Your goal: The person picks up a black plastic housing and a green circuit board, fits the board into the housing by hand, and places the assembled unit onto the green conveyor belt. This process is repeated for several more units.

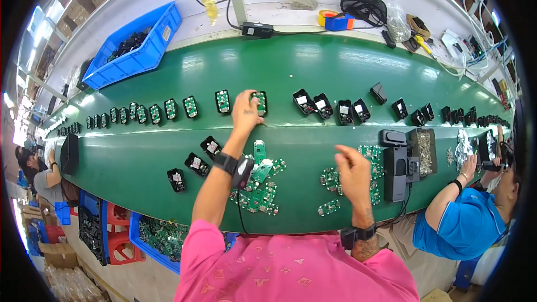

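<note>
My left hand (245,113) reaches across the green table, its fingers closed at the edge of a black plastic housing (264,110) with a green circuit board (259,100) inside. Just left of it stands a similar filled housing (222,101). My right hand (353,174) is over the table's near side, fingers apart and apparently holding nothing. Loose circuit boards (329,207) lie beside and beneath it. Between my arms is a pile of green boards (260,194). Three housings with white-labelled parts (197,164) lie left of my left forearm.
Filled housings (170,109) form a row to the left; more housings (345,111) stretch right. A blue crate (134,50) stands at the back left. A dark device (395,170) and a parts box (423,151) stand to the right. A co-worker in blue (464,223) sits at the right.
</note>
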A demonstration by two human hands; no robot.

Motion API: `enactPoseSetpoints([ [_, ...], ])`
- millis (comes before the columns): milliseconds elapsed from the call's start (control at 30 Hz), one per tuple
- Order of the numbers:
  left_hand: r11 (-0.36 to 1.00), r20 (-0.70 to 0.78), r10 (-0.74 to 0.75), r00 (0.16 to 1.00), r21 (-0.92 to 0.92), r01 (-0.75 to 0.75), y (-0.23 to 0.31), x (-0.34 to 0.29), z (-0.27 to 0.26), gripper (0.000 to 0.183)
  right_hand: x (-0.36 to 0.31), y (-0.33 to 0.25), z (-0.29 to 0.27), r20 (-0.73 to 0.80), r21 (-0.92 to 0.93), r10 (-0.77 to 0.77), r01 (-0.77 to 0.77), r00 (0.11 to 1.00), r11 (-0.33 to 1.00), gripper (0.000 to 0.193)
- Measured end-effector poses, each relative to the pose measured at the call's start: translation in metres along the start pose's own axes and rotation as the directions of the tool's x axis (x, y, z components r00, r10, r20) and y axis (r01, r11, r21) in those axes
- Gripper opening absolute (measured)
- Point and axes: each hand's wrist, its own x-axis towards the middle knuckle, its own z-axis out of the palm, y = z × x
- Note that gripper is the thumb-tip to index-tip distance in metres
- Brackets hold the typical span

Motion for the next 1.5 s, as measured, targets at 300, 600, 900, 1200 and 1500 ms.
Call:
enactPoseSetpoints([
  [300,0.745,0.227,0.171,0.959,0.607,-0.277,0.094,-0.041,0.07,0.096,-0.031,0.009,-0.022,0.162,-0.445,0.059,0.02,0.985,0.895,0.048],
  [600,0.867,0.133,0.414,0.9,0.244,-0.435,0.058,-0.037,0.071,0.076,-0.031,0.018,-0.007,0.254,-0.118,0.243,-0.22,0.936,0.968,0.036],
  [900,0.594,0.542,-0.103,0.834,-0.639,0.489,0.073,-0.153,0.012,0.046,-0.015,0.008,-0.019,0.355,0.477,0.318,-0.463,0.879,0.747,0.029],
  [1200,0.925,0.318,0.084,0.944,-0.378,0.045,0.084,-0.179,0.025,0.037,-0.014,-0.037,0.008,0.452,0.625,0.094,-0.391,0.887,0.676,0.023],
  [1500,0.985,0.336,0.127,0.933,-0.155,-0.079,0.086,-0.184,0.021,0.044,-0.01,-0.031,0.016,0.452,0.444,0.099,-0.32,0.887,0.837,0.023],
])
